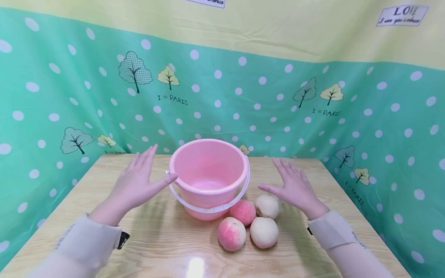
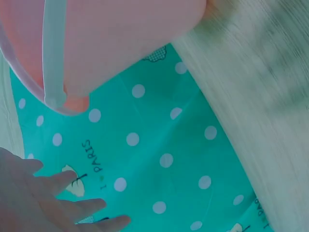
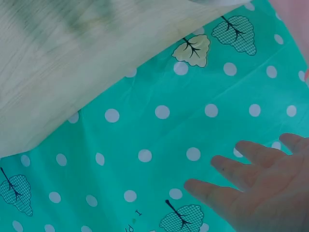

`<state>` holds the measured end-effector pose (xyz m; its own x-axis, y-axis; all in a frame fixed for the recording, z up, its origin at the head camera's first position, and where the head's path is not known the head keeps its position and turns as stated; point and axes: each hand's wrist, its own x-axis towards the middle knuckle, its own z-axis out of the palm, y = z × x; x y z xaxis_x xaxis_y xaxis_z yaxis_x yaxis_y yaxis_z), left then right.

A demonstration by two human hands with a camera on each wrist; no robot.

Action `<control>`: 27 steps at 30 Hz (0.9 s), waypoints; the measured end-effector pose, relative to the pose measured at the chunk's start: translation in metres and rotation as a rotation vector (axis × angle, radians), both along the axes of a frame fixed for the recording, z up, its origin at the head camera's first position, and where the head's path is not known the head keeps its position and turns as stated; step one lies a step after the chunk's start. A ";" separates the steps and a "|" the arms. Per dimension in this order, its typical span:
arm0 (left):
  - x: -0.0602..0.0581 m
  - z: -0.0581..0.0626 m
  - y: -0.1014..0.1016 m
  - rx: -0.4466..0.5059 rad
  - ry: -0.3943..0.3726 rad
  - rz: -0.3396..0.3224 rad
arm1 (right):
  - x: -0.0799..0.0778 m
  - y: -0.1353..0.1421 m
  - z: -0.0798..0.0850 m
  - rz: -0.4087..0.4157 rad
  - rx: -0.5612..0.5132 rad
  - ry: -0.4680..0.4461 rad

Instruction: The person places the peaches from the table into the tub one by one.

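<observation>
A pink bucket [image 1: 205, 199] stands upright on the wooden table, its white handle [image 1: 212, 209] hanging down at the front. My left hand [image 1: 137, 185] is spread at the bucket's left, its thumb overlapping the rim in the head view. In the left wrist view that hand [image 2: 48, 198] shows straight, parted fingers below the bucket [image 2: 125, 38]. At the right my other hand [image 1: 295, 187] is spread and holds nothing. Nearest it is a whitish peach [image 1: 267, 206]; a pink peach [image 1: 243, 212], a pink-and-white peach [image 1: 231, 234] and a pale peach [image 1: 264, 232] cluster beside the bucket's front right.
The wooden table [image 1: 156, 247] reaches back to a green polka-dot curtain [image 1: 222, 104] that hangs behind and along both sides. Dark bands [image 1: 123, 239] show at the wrists. Inside the bucket only its bare pink bottom is visible.
</observation>
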<state>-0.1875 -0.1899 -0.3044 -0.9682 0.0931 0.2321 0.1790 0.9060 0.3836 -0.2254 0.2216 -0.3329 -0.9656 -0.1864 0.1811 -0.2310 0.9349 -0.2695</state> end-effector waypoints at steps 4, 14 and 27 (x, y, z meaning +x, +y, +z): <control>-0.003 0.000 0.005 0.023 -0.024 -0.007 | 0.000 -0.002 -0.005 -0.001 -0.018 -0.027; -0.009 -0.005 0.014 0.110 -0.039 0.001 | -0.001 -0.007 -0.024 -0.004 -0.085 -0.086; -0.016 -0.010 0.027 0.182 -0.075 0.004 | 0.000 -0.010 -0.044 -0.004 -0.173 -0.157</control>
<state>-0.2031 -0.1628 -0.3146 -0.9838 0.0523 0.1715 0.1400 0.8213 0.5530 -0.2257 0.2111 -0.3767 -0.9851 -0.1620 0.0578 -0.1703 0.8722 -0.4585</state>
